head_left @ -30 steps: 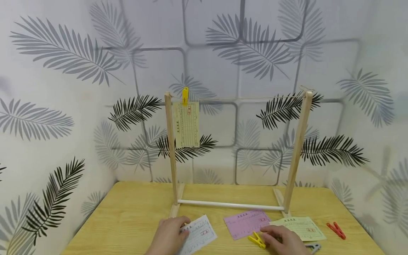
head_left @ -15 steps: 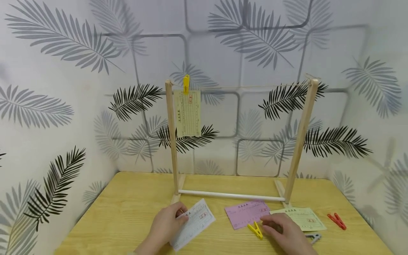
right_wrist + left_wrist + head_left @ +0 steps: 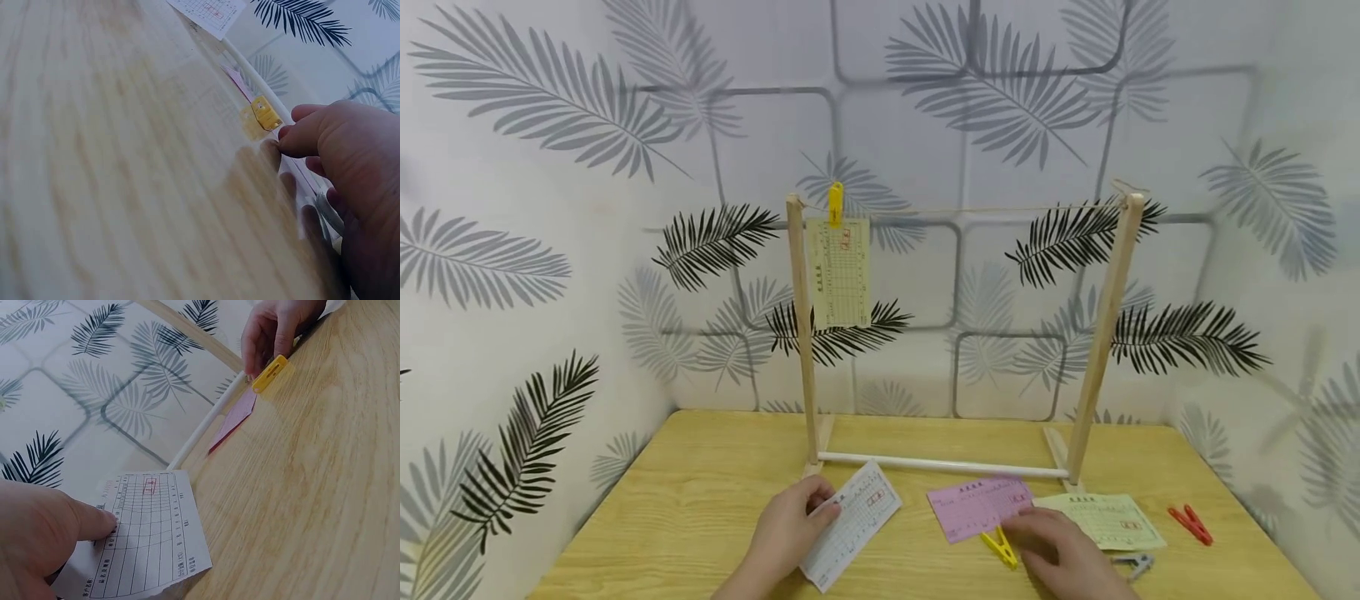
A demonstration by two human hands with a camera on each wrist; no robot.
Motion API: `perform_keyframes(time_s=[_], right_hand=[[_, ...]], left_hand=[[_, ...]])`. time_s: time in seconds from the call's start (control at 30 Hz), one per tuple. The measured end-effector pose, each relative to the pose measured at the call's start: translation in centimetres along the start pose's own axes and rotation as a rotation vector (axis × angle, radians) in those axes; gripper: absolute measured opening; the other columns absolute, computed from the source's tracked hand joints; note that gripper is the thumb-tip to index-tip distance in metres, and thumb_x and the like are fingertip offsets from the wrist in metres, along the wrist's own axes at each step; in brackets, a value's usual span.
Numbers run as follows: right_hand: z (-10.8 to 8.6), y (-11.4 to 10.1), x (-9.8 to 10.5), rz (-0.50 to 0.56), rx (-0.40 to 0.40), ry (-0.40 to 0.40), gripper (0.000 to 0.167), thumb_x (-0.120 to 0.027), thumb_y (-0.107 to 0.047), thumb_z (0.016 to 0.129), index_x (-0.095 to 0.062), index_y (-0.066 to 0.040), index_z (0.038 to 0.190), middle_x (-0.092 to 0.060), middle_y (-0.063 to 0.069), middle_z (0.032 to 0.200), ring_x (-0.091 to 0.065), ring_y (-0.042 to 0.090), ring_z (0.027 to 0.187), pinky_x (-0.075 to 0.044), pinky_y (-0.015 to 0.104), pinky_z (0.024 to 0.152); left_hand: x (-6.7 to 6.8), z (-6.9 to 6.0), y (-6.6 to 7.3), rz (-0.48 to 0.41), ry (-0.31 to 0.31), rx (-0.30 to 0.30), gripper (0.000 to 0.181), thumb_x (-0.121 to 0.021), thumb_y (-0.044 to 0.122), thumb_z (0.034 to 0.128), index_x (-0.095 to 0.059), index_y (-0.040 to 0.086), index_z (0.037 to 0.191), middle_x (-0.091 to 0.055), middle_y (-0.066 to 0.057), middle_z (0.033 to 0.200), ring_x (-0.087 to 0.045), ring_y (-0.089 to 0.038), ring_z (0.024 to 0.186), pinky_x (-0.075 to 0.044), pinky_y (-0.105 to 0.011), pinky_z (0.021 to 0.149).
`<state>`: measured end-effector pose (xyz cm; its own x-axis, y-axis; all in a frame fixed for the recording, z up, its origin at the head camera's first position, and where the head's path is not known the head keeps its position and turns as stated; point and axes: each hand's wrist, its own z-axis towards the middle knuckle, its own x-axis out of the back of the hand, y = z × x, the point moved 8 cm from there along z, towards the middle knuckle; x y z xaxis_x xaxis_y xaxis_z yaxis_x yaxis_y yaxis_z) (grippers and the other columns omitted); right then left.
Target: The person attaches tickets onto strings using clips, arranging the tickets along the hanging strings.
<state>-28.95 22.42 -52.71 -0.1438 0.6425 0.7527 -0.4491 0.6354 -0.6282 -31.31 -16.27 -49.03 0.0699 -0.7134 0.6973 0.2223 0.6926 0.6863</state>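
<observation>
A white printed slip [image 3: 852, 527] is pinched between the thumb and fingers of my left hand [image 3: 792, 527]. In the left wrist view the thumb lies on the face of the slip [image 3: 150, 534], which is raised off the table. My right hand [image 3: 1063, 550] hovers low over the table with fingers loosely bent. Its fingertips are at a yellow clothespin [image 3: 1001, 548] lying by a pink slip [image 3: 979, 507]; whether they touch it I cannot tell. The right wrist view shows the clothespin [image 3: 267, 113] just beyond the fingertips.
A wooden frame [image 3: 806, 333] carries a string [image 3: 970, 210], where another yellow clothespin [image 3: 836, 204] holds a pale yellow slip [image 3: 841, 279]. To the right lie another yellow slip [image 3: 1108, 521], a grey clothespin [image 3: 1135, 565] and a red clothespin [image 3: 1191, 525]. A patterned wall stands behind.
My left hand has lifted the white slip and turned it more upright. My right hand has shifted slightly left, closer over the yellow clothespin, uncovering more of the grey one.
</observation>
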Motion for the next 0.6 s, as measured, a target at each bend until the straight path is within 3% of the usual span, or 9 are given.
perform_keyframes(time_s=[0.3,0.43,0.6], right_hand=[[0.36,-0.12,-0.05,0.077,-0.034,-0.058,0.031,-0.081,-0.024,0.103,-0.077,-0.027,0.133,-0.069,-0.007,0.132,-0.059,0.012,0.125,-0.053,0.032,0.104],[0.31,-0.70,0.04,0.010,0.081,-0.025,0.028,-0.081,-0.022,0.102,-0.079,-0.026,0.129,-0.070,-0.007,0.128,-0.059,0.011,0.121,-0.053,0.033,0.103],[0.16,-0.52,-0.20,-0.093,0.190,0.028,0.031,-0.082,-0.026,0.101,-0.078,-0.031,0.132,-0.068,-0.002,0.140,-0.057,0.019,0.133,-0.050,0.042,0.111]], left_hand=[[0.11,0.15,-0.10,-0.029,0.031,0.004,0.011,-0.082,0.016,0.1011,-0.072,0.018,0.103,-0.066,0.010,0.089,-0.057,-0.012,0.081,-0.050,-0.032,0.075],[0.21,0.13,-0.04,-0.042,0.056,-0.003,0.011,-0.082,0.016,0.1013,-0.072,0.017,0.102,-0.067,0.009,0.090,-0.057,-0.011,0.080,-0.050,-0.032,0.074],[0.31,0.03,0.07,-0.068,0.075,0.004,0.010,-0.082,0.016,0.1019,-0.072,0.016,0.104,-0.068,0.008,0.092,-0.058,-0.011,0.082,-0.051,-0.031,0.075]])
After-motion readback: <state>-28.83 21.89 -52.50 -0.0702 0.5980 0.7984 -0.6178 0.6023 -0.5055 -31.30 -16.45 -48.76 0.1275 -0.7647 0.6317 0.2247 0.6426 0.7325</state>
